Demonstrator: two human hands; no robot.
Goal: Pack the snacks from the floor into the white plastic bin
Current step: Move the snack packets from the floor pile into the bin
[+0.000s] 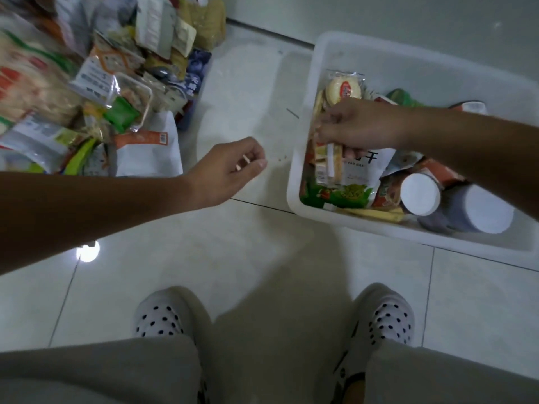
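The white plastic bin (pixel 294 182) stands on the floor at the right, holding several snack packets and two white-lidded jars (pixel 420 193). Over the bin's left side, my right hand (pixel 358 123) grips a clear pack of biscuits (pixel 328 164), held upright just inside the wall. A round rice-cracker pack (pixel 344 88) leans behind that hand. My left hand (pixel 233 167) hovers over bare floor between the bin and the snack pile (pixel 96 83), fingers loosely curled and nothing in them. The pile fills the upper left, with a white pouch (pixel 151 150) at its near edge.
Pale tiled floor (pixel 248 258) lies between pile and bin. My two feet in dotted slippers (pixel 163 313) stand at the bottom, with my knees below them. A wall runs behind the bin at the top right.
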